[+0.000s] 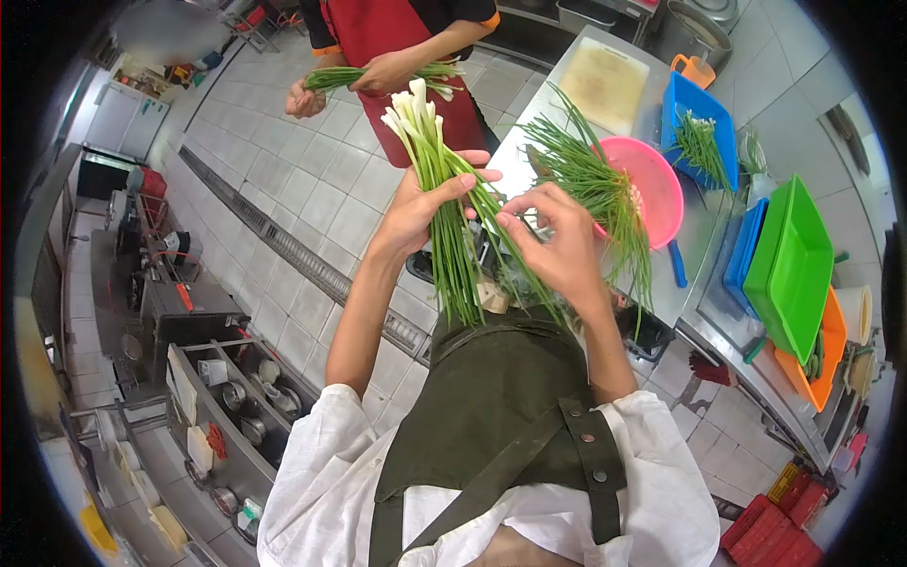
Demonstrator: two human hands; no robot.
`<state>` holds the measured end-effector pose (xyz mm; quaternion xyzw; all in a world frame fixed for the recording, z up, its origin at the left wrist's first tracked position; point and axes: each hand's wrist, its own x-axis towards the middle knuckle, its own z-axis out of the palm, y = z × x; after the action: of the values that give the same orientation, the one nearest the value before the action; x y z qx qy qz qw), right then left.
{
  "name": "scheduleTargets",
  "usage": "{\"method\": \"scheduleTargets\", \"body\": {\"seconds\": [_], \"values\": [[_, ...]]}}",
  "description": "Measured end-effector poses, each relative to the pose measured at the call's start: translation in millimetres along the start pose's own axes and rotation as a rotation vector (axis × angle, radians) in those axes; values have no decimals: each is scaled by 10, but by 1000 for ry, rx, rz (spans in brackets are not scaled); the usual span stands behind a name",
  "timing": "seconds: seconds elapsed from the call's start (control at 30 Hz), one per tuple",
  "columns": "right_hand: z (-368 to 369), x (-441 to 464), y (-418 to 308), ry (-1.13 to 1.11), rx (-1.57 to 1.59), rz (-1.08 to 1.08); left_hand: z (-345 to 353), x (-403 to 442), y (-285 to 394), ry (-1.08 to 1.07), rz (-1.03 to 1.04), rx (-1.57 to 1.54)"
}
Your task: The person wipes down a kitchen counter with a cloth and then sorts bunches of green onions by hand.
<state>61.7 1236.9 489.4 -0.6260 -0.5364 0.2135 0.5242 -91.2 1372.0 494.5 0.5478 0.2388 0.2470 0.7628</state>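
Note:
My left hand [408, 219] is closed around a bunch of spring onions [452, 250], with the thumb across the stalks. Their white ends point up and away from me, and the green leaves hang down before my dark apron [510, 397]. Beside the bunch, my right hand [557, 241] has its thumb and forefinger pinched together close to the outer leaves. Whatever lies between those fingertips is too small to make out. More spring onions [590, 180] lie on the steel table to the right, partly across a pink basin [657, 184].
Across from me a person in a red apron [378, 123] holds another green bunch [333, 78]. The steel table [661, 274] bears a cutting board [605, 85], a blue basket [699, 104], a blue-handled knife [677, 263] and a green tray [786, 265]. A drain grate [283, 241] crosses the tiled floor.

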Motion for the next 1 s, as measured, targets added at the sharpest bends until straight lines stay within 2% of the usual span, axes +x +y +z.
{"method": "scheduleTargets", "body": {"seconds": [0.13,0.27,0.33,0.43,0.53,0.67,0.83,1.0], "values": [[70,-20,100,98,-105,-178,-4,-17,-13,-24,6,-25],[46,15,118,54,-49,-256,-15,-45,-14,-68,-20,-2],[75,1,169,-124,362,115,41,-65,-10,-62,-17,-51],[74,15,162,-139,443,193,30,-52,-12,-78,-7,-36],[89,20,253,-43,394,132,9,-40,-51,-72,-6,-72],[81,26,317,-75,372,85,-4,-27,-43,-99,-16,-60],[11,25,259,-138,531,232,8,-11,-76,-106,0,-87],[-43,-12,175,-182,490,230,-23,21,-146,-113,-2,-96]]}}
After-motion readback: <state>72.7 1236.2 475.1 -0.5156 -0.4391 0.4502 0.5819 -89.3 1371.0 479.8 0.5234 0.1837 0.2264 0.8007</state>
